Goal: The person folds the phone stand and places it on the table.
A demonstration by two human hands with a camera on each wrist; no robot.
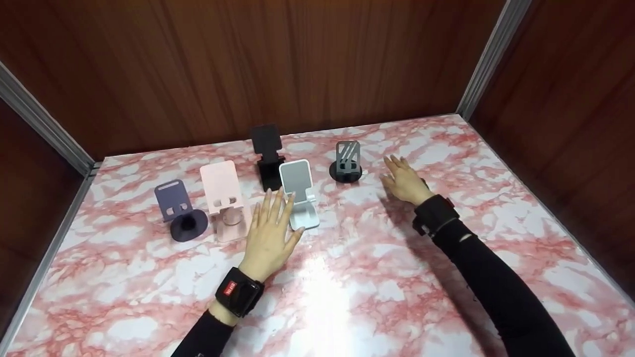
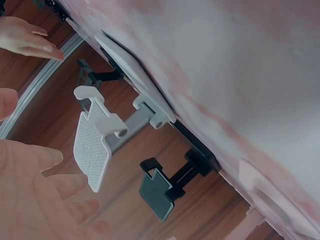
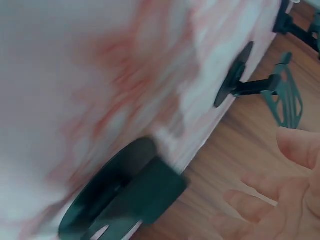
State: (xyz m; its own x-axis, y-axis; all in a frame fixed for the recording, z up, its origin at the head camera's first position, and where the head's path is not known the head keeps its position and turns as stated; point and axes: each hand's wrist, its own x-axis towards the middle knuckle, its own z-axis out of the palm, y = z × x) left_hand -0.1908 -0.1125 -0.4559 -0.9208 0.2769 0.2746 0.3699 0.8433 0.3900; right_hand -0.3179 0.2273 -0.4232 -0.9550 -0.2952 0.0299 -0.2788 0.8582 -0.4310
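Observation:
My left hand [image 1: 268,243] hovers with fingers spread in front of a white phone stand [image 1: 296,173]; its fingertips overlap the stand in the head view, but the left wrist view shows a gap. Behind that stands a black phone stand [image 1: 267,141]. My right hand [image 1: 407,184] is held over the table's right side, fingers extended and holding nothing. To its left is a dark grey phone stand [image 1: 348,154] with slanted slots and a round base. Another dark stand [image 3: 150,195] appears close in the right wrist view, mostly hidden by the right hand in the head view.
On the left are a pink phone stand [image 1: 221,183] and a purple phone stand [image 1: 172,199] with a round base. The red-and-white marbled table [image 1: 367,277] is bounded by a brown wood-grain back wall [image 1: 307,64] and side panels, with metal posts at the corners.

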